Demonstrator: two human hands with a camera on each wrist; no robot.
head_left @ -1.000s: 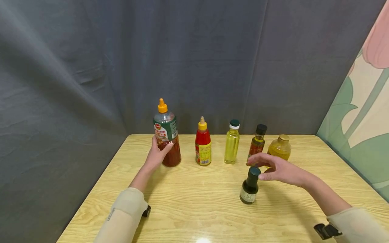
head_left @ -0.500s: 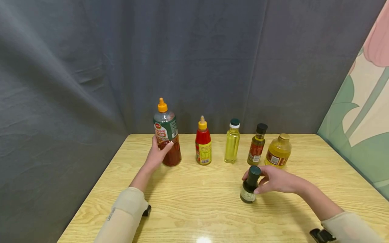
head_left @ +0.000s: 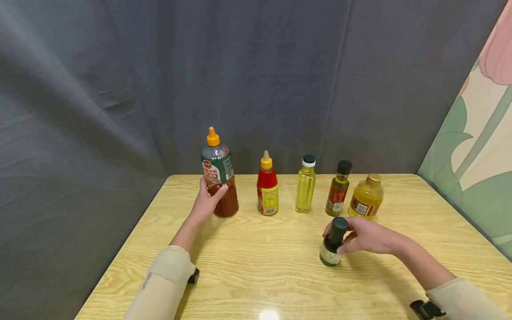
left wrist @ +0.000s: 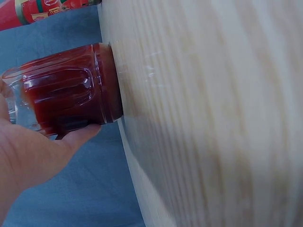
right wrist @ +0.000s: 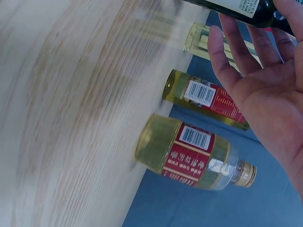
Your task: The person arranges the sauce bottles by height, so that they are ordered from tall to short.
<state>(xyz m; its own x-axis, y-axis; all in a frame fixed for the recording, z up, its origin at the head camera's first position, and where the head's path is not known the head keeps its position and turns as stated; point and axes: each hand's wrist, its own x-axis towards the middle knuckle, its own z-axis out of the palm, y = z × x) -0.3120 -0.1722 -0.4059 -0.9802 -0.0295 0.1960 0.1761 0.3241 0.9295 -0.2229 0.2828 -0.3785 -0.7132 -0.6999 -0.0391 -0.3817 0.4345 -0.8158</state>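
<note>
At the left of the head view, my left hand point(head_left: 205, 205) grips a tall squeeze bottle of red sauce point(head_left: 227, 203) with an orange nozzle cap. Its base stands on the wooden table in the left wrist view, where my thumb lies along the side of the bottle. My right hand point(head_left: 372, 236) holds a small dark bottle point(head_left: 330, 256) between thumb and fingers, below its green cap. This bottle leans a little to the right. In the right wrist view only part of the dark bottle point(right wrist: 236, 7) shows at the top edge.
Behind stand a red squeeze bottle point(head_left: 267, 189) with a yellow cap, a slim bottle of yellow oil point(head_left: 305, 191), a black-capped bottle point(head_left: 337, 195) and a round oil bottle point(head_left: 367, 198). A grey curtain point(head_left: 256, 89) hangs behind the wooden table point(head_left: 240, 275).
My right hand has come down from above the dark bottle and taken hold of it. The dark bottle has shifted slightly right and tilted. My left hand stays on the sauce bottle.
</note>
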